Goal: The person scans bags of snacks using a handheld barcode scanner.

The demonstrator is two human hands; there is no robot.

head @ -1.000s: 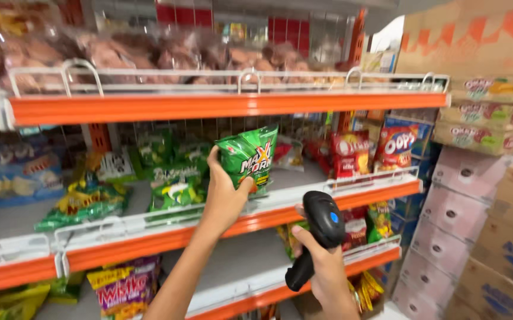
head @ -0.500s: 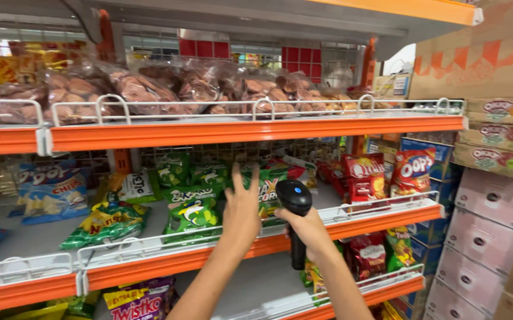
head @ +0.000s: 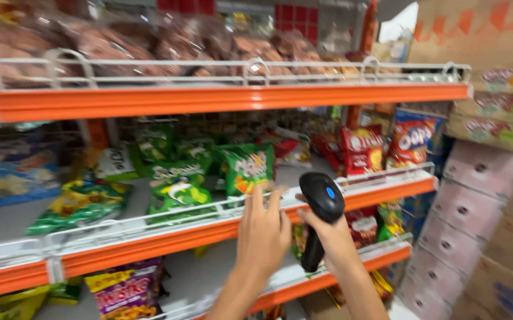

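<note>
**Q:** On the middle shelf, what does each hand do?

**A:** Left hand (head: 262,234): fingers spread, holding nothing, just below a crinkly green snack bag (head: 246,169) standing upright behind the white wire rail (head: 150,216). Right hand (head: 330,237): closed around the grip of a smooth black pistol-shaped scanner (head: 318,213).

**Q:** Surroundings?

**A:** Orange metal shelf edges (head: 221,98); 2 glossy red bags (head: 387,145); stacked cardboard boxes (head: 481,201) at right.
</note>
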